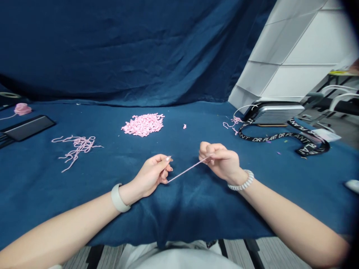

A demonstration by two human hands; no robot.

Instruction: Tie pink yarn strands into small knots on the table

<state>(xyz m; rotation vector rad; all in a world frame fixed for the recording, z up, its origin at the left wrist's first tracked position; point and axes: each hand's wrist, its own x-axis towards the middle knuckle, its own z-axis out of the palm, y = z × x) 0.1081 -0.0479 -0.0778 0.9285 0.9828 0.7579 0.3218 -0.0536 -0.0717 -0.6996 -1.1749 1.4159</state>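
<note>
A strand of pink yarn [187, 170] stretches straight between my two hands, above the front part of the blue cloth. My left hand [157, 170] is closed on the lower end, its fingers curled and the thumb on top. At the higher end, my right hand [218, 158] pinches the yarn between thumb and fingers. Beyond the hands lies a heap of small pink knotted yarn pieces [143, 124], with one tiny pink piece [184, 126] apart to its right. Loose cut yarn strands [80, 145] lie in a tangle on the left.
A pink yarn ball [22, 109] and a dark tablet-like device [29, 127] are far left. To the right sit a silver ridged case [280, 113], a black lettered strap [269, 138] and some pink yarn scraps [234, 121]. A blue cloth [126, 48] hangs behind.
</note>
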